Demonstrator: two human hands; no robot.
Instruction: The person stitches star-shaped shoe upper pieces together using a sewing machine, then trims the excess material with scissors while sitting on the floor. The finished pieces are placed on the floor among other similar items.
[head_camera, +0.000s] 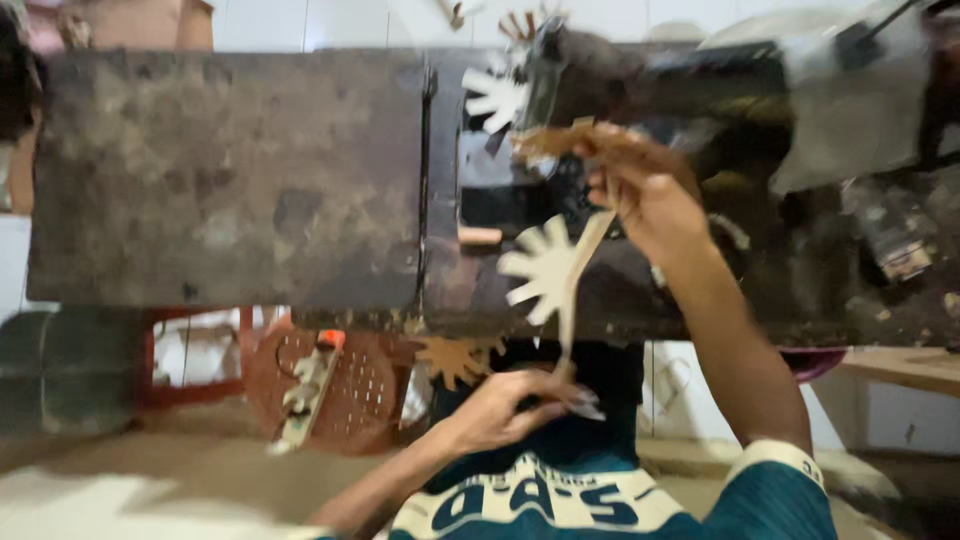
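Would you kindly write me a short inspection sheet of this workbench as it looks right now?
Surface: dark, stained machine table.
Job's things: pale wooden comb-shaped cutout on a thin strip.
Clutter: second pale cutout, brown toothed piece, perforated round stool.
Hands: right hand pinches the strip's top; left hand fingers meet its lower end.
Cables: nothing seen.
Surroundings: white wall, wooden shelf; view blurred.

Single head-worn view, close, angled down over a dark worktable (220, 180).
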